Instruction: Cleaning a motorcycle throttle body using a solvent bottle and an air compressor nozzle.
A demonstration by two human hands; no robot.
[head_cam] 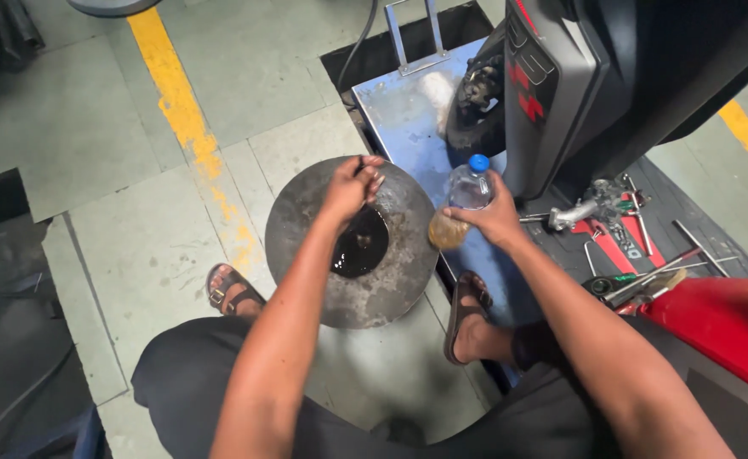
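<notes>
A round, dirty metal pan [391, 280] lies on the floor between my feet, with a pool of black liquid [361, 246] in its middle. My left hand [352, 185] hovers over the pan, fingers closed around a small dark part I cannot make out. My right hand [491, 219] grips a clear plastic bottle [467, 189] with a blue cap, tilted beside the pan's right rim. Brownish liquid sits in the bottle's lower end.
A blue metal lift platform [408, 119] carries a scooter [578, 85] with its tyre at the right. Several hand tools [637, 255] lie on a dark mat at the right. A red body panel [722, 327] is lower right. A yellow floor line [182, 110] runs left.
</notes>
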